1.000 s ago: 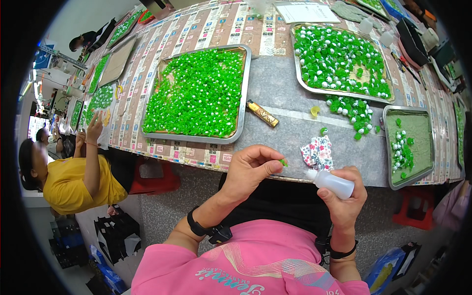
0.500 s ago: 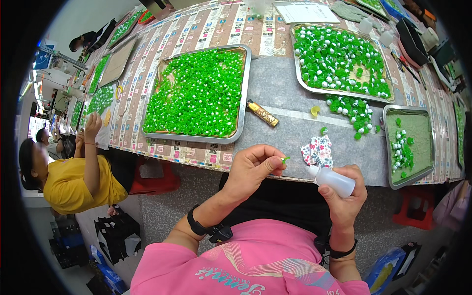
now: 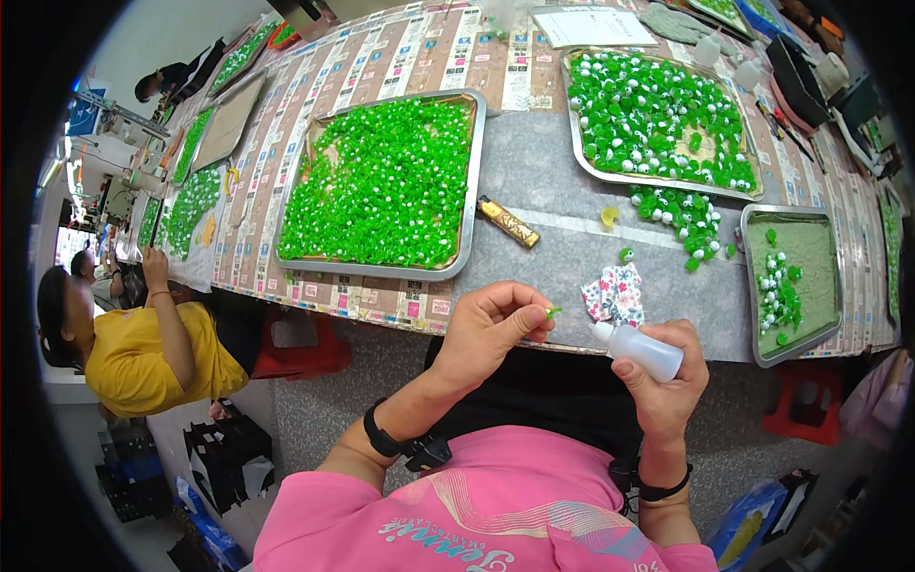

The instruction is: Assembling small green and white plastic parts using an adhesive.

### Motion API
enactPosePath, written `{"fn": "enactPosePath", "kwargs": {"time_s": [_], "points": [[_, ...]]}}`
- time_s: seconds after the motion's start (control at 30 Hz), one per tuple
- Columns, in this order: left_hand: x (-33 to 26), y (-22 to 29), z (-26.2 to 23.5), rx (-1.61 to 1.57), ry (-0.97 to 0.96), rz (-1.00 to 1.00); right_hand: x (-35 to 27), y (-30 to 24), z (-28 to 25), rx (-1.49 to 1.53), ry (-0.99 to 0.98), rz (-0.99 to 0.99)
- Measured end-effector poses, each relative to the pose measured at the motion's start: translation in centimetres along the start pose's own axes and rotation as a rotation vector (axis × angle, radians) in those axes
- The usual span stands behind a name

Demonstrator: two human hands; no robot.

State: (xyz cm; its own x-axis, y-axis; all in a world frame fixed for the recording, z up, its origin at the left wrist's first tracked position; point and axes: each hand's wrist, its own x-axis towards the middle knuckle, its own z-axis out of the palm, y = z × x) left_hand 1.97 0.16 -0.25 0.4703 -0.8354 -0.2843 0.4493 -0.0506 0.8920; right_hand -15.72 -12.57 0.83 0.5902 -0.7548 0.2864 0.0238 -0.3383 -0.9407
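Note:
My left hand (image 3: pixel 498 327) pinches a small green plastic piece (image 3: pixel 554 310) between thumb and fingertips, just over the table's near edge. Wrapped in my right hand (image 3: pixel 664 374) is a white squeeze bottle (image 3: pixel 646 352), tilted so its nozzle points left toward the green piece, with a gap between them. Right beyond the nozzle lies a folded floral cloth (image 3: pixel 615 294). A single green-and-white piece (image 3: pixel 626 255) sits behind the cloth. Farther back, a loose heap of green pieces with white balls (image 3: pixel 681 219) spills in front of a tray.
A large metal tray (image 3: pixel 479 143) of green pieces stands left of centre. Another tray (image 3: pixel 578 143) holds green-and-white pieces; a smaller tray (image 3: pixel 837 286) is at right. A gold-and-black tube (image 3: pixel 509 221) and a yellow piece (image 3: pixel 610 216) lie between. A co-worker in yellow (image 3: pixel 152 357) sits at left.
The bottle in my right hand has shifted very slightly left. My left hand stays put with the green piece. The co-worker's raised hand has come down toward the table.

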Motion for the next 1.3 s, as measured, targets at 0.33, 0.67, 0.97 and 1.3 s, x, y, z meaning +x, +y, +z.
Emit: {"fn": "enactPosePath", "kwargs": {"time_s": [0.33,0.67,0.97,1.3], "points": [[0.0,0.0,0.0,-0.001,0.000,0.012,0.0,-0.4,0.0,0.033,0.006,-0.001],[-0.1,0.2,0.1,0.017,0.004,0.006,0.1,-0.3,0.3,0.017,-0.035,-0.032],[-0.1,0.2,0.0,0.037,0.009,0.005,0.0,-0.3,0.1,0.047,-0.036,0.016],[-0.9,0.3,-0.3,-0.008,0.062,0.022,2.1,0.4,3.0,0.013,-0.078,0.136]]}}
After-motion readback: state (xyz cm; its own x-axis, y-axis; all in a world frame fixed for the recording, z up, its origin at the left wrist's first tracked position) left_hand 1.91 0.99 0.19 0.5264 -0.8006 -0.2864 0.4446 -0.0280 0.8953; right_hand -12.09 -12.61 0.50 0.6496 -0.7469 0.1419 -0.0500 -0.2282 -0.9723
